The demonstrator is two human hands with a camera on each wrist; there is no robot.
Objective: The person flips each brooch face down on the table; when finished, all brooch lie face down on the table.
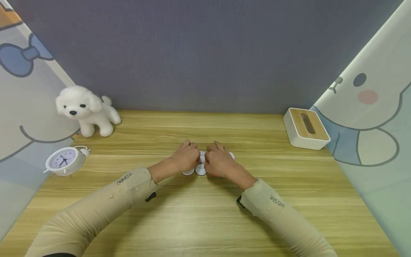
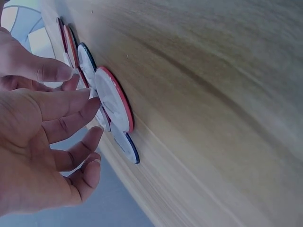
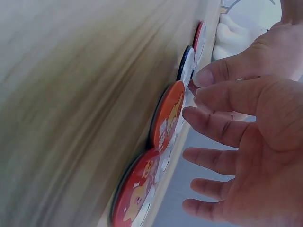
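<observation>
Several round flat discs lie close together on the table between my two hands. Those nearer the left show pale backs, such as the red-rimmed disc (image 2: pixel 113 100) and the blue-rimmed disc (image 2: pixel 125 144). On the right, an orange disc (image 3: pixel 169 113) and a red disc (image 3: pixel 137 194) carry animal pictures. My left hand (image 1: pixel 186 157) hovers over the group, fingers loosely bent, its thumb and forefinger tips right at the pale discs. Facing it, my right hand (image 1: pixel 219 160) has its fingers extended beside the orange disc. In the head view both hands cover part of the group.
To the left stand a white plush dog (image 1: pixel 86 110) and a white alarm clock (image 1: pixel 65 160). A tissue box (image 1: pixel 306 128) with a wooden lid sits at the back right. Behind the wooden table (image 1: pixel 199 221) rises a dark grey panel (image 1: pixel 199 57).
</observation>
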